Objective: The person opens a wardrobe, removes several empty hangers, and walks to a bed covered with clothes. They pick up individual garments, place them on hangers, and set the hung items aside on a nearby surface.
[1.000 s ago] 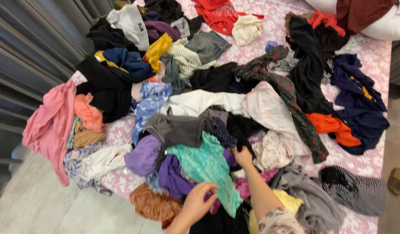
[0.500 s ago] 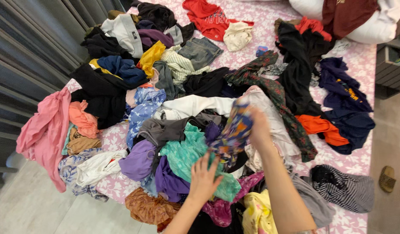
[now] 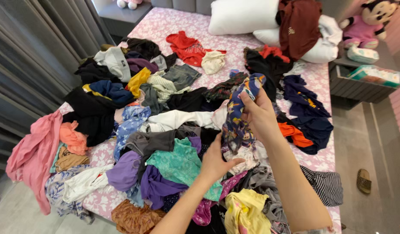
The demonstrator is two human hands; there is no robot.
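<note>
One garment is in our hands in the head view: we are lifting a dark blue patterned cloth, splashed with orange and yellow, above the heap on the bed. Our right hand is closing its grip around the upper part of the cloth, fingers pinched on a bunched fold, while the rest is hanging down in loose, crumpled folds. Our left hand is reaching up beneath it, thumb spread and fingers partly curled; it is touching or nearly touching the lower hem, and we cannot tell whether it is actually pinching the fabric. We are judging the cloth to be light, thin and quite limp, drooping under its own weight, so it is likely handling best when we take it by an edge or a seam rather than by the middle. Just below our left hand a teal top is lying on purple fabric, with a yellow garment near our forearms. Further off, a pink cloth is hanging over the bed's edge, and white pillows are resting at the head.
</note>
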